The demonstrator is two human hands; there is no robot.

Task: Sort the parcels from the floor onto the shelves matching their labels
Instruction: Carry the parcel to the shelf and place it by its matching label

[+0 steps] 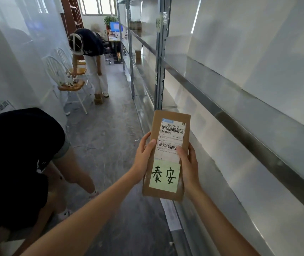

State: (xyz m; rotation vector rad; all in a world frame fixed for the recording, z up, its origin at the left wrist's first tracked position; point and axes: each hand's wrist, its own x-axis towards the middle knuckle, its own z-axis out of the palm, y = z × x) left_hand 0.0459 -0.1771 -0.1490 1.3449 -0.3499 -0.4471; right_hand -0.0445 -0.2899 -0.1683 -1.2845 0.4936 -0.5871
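Note:
I hold a flat brown cardboard parcel (169, 117) upright in front of me with both hands. It carries a white barcode shipping label and, below that, a pale green note (164, 177) with two handwritten characters. My left hand (143, 157) grips the parcel's left edge, thumb on the label. My right hand (189, 163) grips the right edge, thumb also on the label. The metal shelving (239, 115) runs along my right, close to the parcel. A paper tag (159, 23) is taped to the nearest upright.
A person in black (18, 163) bends low at my left. Farther down the aisle another person (92, 58) leans over white chairs (68, 84), with small boxes (98, 98) on the floor beside them. A few boxes (135, 26) sit on distant shelves. The grey floor (110, 126) lies between.

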